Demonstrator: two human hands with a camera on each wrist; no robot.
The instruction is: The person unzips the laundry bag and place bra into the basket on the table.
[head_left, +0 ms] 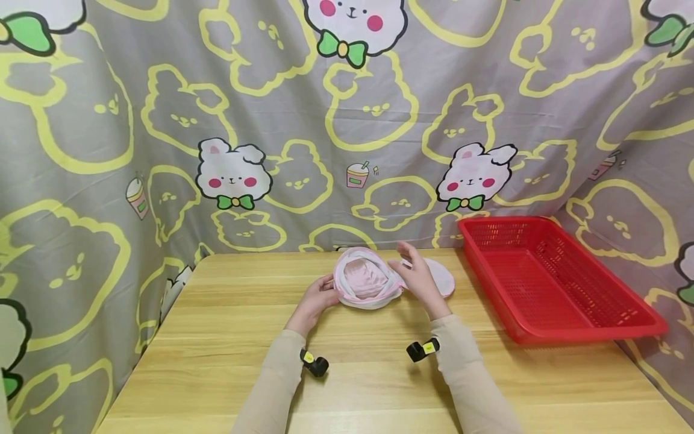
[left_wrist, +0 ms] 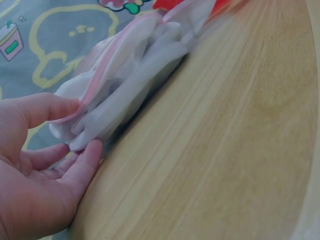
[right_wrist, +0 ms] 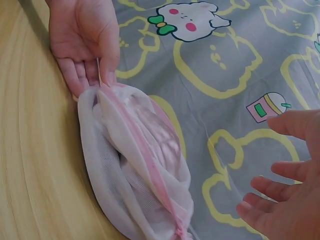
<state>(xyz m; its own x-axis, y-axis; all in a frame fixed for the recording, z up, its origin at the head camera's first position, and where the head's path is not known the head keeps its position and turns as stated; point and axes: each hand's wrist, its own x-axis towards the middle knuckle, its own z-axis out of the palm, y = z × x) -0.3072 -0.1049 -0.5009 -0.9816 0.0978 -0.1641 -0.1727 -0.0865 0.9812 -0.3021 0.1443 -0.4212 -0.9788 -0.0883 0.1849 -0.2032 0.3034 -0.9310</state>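
A round white mesh laundry bag (head_left: 379, 303) with a pink zip edge lies open on the wooden table, and shiny pink fabric (head_left: 365, 276) shows inside it. Its round flap (head_left: 443, 278) is folded out to the right, partly hidden behind my right hand. My left hand (left_wrist: 45, 160) pinches the bag's left rim, thumb on the zip edge and fingers against the mesh wall below. Beside the bag's right side, my right hand (right_wrist: 285, 185) is held with fingers spread and loosely bent, apart from the bag and holding nothing in the right wrist view.
A red perforated plastic basket (head_left: 591, 325) stands at the table's right side. Behind the wooden table (head_left: 228, 337) hangs a grey curtain (head_left: 303, 120) with cartoon prints, close to the bag. Small black cameras are strapped to both wrists.
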